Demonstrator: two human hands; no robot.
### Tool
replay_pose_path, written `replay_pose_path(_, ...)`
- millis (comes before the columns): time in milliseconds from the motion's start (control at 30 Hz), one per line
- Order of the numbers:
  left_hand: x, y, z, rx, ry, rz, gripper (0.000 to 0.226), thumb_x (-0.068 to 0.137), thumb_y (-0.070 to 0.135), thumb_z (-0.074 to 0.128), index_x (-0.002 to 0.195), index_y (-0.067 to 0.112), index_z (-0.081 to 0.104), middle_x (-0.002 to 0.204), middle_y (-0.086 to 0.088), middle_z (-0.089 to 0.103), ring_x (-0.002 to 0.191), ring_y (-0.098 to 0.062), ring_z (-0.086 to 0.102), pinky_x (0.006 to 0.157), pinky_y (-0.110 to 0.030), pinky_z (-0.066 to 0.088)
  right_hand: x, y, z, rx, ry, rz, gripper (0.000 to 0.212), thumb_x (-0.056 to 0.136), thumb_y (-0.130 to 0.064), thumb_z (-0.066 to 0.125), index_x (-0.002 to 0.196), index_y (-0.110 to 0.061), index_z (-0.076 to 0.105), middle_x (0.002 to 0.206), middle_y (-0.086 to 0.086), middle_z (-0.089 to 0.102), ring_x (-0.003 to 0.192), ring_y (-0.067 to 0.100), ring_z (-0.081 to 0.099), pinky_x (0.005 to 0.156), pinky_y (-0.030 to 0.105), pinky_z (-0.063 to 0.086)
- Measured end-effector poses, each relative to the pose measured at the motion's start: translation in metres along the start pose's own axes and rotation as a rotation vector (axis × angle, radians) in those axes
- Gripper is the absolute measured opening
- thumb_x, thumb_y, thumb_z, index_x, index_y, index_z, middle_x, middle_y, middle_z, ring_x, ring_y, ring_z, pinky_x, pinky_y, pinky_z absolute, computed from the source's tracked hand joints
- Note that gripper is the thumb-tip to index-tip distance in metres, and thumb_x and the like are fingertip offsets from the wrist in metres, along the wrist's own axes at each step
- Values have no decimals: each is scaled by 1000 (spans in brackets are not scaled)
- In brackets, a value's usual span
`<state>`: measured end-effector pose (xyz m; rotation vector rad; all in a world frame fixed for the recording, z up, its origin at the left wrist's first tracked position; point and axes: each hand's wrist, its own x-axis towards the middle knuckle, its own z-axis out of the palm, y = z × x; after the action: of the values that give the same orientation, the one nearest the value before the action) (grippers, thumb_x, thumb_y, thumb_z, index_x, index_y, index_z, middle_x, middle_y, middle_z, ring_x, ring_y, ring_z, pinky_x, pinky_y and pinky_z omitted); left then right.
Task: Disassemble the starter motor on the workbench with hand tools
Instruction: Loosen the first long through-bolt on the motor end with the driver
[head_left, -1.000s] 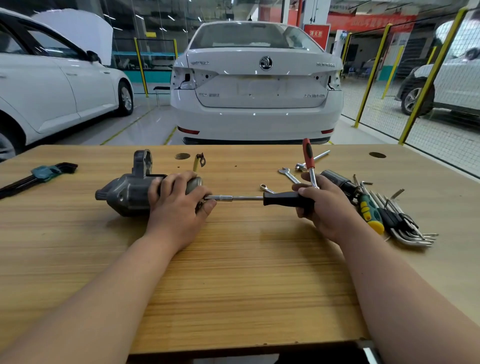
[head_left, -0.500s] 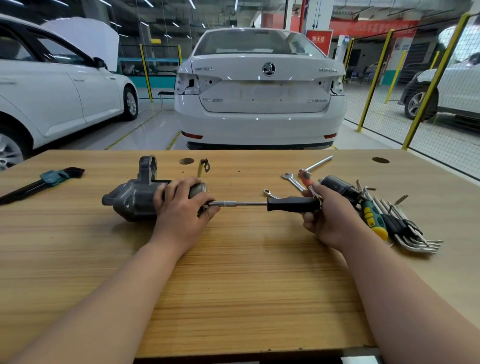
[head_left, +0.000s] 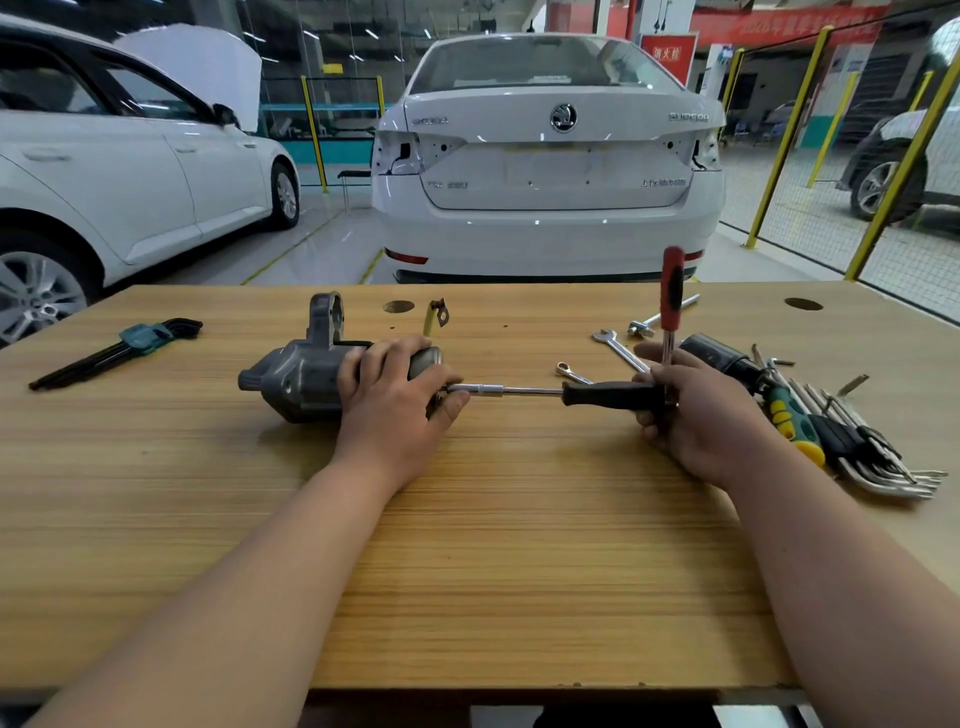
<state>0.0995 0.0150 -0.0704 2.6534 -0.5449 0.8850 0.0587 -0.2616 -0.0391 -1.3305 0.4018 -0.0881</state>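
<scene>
Starter (head_left: 296, 379) is lying on its side on the counter (head_left: 467, 545), left of centre, nose pointing left. Left hand (head_left: 389, 395) is wrapped over the back of the can, thumb down by the end cap. Right hand (head_left: 701, 421) is clenched round the black handle of the driver (head_left: 602, 395), and a red-handled ratchet (head_left: 672, 296) sticks straight up out of the same fist. My guess is it's hooked onto the driver's butt for leverage, though the joint is hidden.

Looks to me like the through-bolt stage, so here's what I'd watch:

- Keep the shaft dead in line with the bolt and push in along it. The tip is behind the left thumb, so feel that it's seated before you heave.
- Pin the can down hard — a round body will want to roll the moment torque goes in.
- Short swings on the red handle. The wrenches (head_left: 618, 351) lie just beyond that fist and it could clip them.
- If it goes springy, stop; that's probably the head starting to round.
</scene>
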Motion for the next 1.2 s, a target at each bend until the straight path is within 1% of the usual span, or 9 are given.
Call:
replay_pose_path(67,0,0,0,6,1,7,29,92,52,45,104,36,67,135,-1,44,130,-25,26,109,-40,3,0,0,0,2,2,-5,32,101,-12,45,104,-28,72,111,10,62,74,24,55,56,32,48)
replay_pose_path(167,1,2,0,7,7,2,22,89,47,55,101,33,68,134,-3,46,129,-27,29,108,-41,5,-1,0,-1,10,-3,-18,39,98,-2,39,101,-21,73,118,13,61,80,27,58,59,34,50)
replay_pose_path(300,1,4,-1,3,28,-6,19,86,41,63,99,29,70,132,-7,50,125,-31,33,107,-43,10,-4,-1,1,-15,44,-36,45,94,7,32,99,-17,69,109,15,64,79,27,64,52,30,54)
replay_pose_path(533,1,6,-4,-8,33,-1,19,83,35,69,98,25,72,130,-10,52,124,-34,35,106,-46,14,-7,-6,-1,-115,139,-39,34,95,8,39,102,-13,65,103,18,65,78,27,73,56,31,56)
replay_pose_path(633,1,5,-5,-4,30,-2,19,82,34,69,98,24,73,129,-9,53,123,-35,37,104,-45,14,-9,-6,-4,-178,153,-101,32,93,8,40,100,-11,65,102,18,66,71,24,74,54,29,54)
replay_pose_path(733,1,5,-6,1,20,3,19,82,35,68,98,24,73,128,-9,54,122,-34,38,103,-44,15,-9,-7,-5,-172,153,-80,32,92,7,41,110,-7,64,99,20,65,57,21,70,50,29,53)
replay_pose_path(933,1,5,-7,3,17,-6,19,81,33,71,98,25,74,128,-9,55,120,-35,40,103,-45,17,-6,-4,-10,-427,130,-151,29,98,-10,45,121,-9,62,90,16,66,51,20,64,49,32,51)
replay_pose_path(1100,0,7,-8,5,10,-7,20,81,33,71,99,24,74,127,-9,56,119,-36,41,102,-47,19,-8,-3,-9,-519,153,-187,28,100,-37,48,95,-15,65,60,4,68,43,14,56,44,28,44)
replay_pose_path(1200,0,6,-9,17,-1,-5,20,81,34,70,99,25,74,127,-9,56,118,-36,41,101,-46,19,-8,-2,-8,-527,151,-200,30,100,-40,49,93,-17,67,58,1,66,39,9,53,42,24,42)
